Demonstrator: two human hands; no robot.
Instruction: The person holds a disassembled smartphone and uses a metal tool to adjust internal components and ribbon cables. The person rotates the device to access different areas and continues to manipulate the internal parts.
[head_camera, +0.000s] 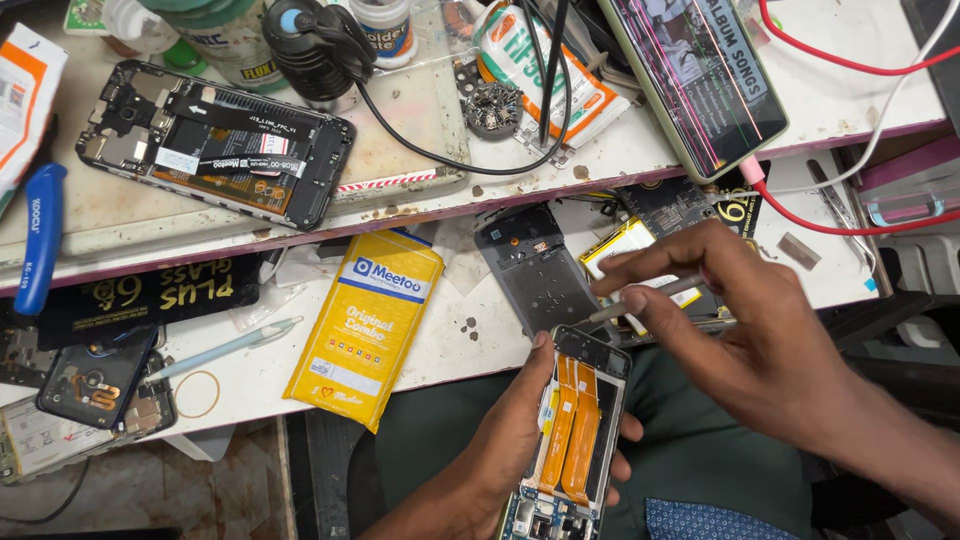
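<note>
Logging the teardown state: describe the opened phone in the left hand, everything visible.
The opened phone has its back cover off, inner side facing the camera. Two orange flex ribbons run lengthwise down its middle over a dark cavity; a circuit board with small components shows at the bottom end, cut by the picture's edge. The frame looks dark. It stands nearly lengthwise, tilted slightly right, above the lap. The left hand grips it from beneath, thumb at its top-left corner. The right hand holds a thin metal tool just above its top end.

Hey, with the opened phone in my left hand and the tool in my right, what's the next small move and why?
Probably lower the tweezers in the right hand to the opened phone: their tip hovers just above its top edge, and the left hand already holds it steady, orange flex cables exposed.
</note>
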